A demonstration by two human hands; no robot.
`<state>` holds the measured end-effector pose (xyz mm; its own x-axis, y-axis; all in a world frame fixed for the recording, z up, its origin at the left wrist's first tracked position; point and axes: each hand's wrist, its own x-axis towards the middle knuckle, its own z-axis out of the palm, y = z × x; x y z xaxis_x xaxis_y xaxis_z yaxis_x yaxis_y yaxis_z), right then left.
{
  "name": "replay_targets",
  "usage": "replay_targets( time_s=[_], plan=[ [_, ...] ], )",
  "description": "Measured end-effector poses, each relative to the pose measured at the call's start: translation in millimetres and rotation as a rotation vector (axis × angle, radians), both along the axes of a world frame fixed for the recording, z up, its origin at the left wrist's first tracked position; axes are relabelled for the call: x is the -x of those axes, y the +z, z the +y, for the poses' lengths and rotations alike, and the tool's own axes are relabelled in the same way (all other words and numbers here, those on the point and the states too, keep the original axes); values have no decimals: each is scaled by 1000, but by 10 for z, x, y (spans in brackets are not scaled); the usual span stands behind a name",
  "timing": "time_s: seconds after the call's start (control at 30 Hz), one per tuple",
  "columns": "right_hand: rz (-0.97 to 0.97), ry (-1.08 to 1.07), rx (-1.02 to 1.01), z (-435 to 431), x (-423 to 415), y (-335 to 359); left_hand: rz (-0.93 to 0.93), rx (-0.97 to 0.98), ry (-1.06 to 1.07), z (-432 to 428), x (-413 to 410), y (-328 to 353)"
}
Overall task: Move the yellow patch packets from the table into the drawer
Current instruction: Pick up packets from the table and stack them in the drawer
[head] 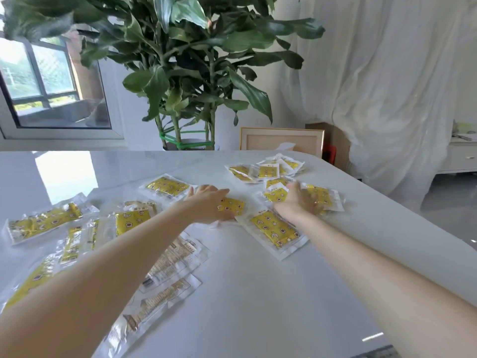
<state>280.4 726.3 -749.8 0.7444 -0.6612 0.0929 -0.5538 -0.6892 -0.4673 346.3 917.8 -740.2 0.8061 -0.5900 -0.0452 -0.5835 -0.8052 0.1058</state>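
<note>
Left hand (pixel 209 202): fingers fairly straight, pressing flat on one yellow patch packet (pixel 232 206); grips nothing.
Right hand (pixel 299 200): spread flat over a second packet (pixel 322 198).
Other packets (pixel 165 187): scattered on the table (pixel 258 293) around both hands (some face down).
Drawer: out of view.
Progress: seemingly barely begun.

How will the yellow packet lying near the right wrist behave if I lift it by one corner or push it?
The yellow packet looks thin and flat with clear film edges, so it is probably light and would likely droop if held by a corner. The glossy table and smooth film suggest it may slide easily when pushed.
</note>
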Motion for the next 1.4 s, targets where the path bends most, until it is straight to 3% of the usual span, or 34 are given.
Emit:
replay_targets(
  time_s=[0.2, 0.43, 0.57, 0.67, 0.87, 1.07, 1.27, 1.4],
  plan=[
    [-70, -38, -238, -58, -49, 107, 36, -19, 89, 25, -27, 19],
    [-254, 10, -289, -15, 106, 260, 72, 85, 155, -3, 18, 50],
    [-441, 68, -156, 84, 246, 428, -44, 139, 161, -6, 98, 53],
    [-497, 131, -230, 128, 369, 528, -103, 167, 135, -10, 244, 89],
    [-256, 159, -502, 162, 587, 437, -122, 347, 162, 147, 449, 230],
    [-94, 194, -461, 200, 709, 310, 33, 784, 314, 386, 608, 489],
    [108, 202, -316, 164, 529, 208, 198, 1010, 375, 497, 696, 525],
    [231, 254, -335, 223, 524, 249, 258, 1074, 399, 519, 716, 489]
  ],
)
